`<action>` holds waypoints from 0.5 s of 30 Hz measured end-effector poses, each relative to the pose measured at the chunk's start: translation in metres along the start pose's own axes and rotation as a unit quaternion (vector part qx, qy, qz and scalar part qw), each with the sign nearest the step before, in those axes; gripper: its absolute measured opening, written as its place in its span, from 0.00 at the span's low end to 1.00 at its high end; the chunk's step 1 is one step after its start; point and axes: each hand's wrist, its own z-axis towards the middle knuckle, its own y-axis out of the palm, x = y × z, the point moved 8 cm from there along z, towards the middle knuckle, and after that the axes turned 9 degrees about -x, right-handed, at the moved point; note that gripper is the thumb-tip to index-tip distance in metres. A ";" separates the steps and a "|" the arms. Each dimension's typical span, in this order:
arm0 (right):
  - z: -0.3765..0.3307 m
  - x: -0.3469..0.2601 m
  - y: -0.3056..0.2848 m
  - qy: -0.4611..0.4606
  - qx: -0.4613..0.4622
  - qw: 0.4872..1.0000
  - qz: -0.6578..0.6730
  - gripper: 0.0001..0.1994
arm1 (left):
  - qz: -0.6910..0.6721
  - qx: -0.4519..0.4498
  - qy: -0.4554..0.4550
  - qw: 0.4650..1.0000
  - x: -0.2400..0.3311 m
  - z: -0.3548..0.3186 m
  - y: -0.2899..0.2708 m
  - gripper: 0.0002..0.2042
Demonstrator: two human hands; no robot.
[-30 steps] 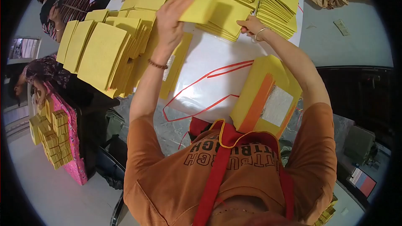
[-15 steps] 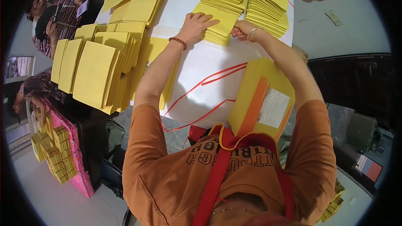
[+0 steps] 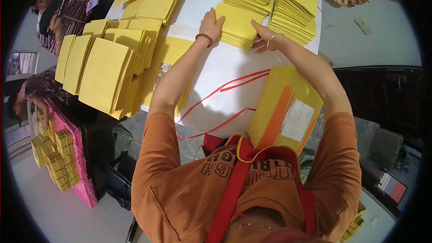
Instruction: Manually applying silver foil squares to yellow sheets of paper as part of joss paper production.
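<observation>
Yellow block with orange stripe [image 3: 263, 103], right of centre. Thin flat red strip [image 3: 225, 122], mid-frame. Upper centre: stack of flat yellow rectangular paper-like pieces [image 3: 238, 20], left hand [image 3: 210, 24] along its left side, right hand [image 3: 266, 36] at its right; grip on it, can't tell. Beyond: taller yellow stacks [image 3: 294, 1], top edge.
</observation>
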 end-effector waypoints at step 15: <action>0.013 -0.007 -0.019 0.011 0.153 0.986 -0.071 0.39 | 0.138 -0.051 -0.121 0.982 -0.012 0.022 0.004 0.26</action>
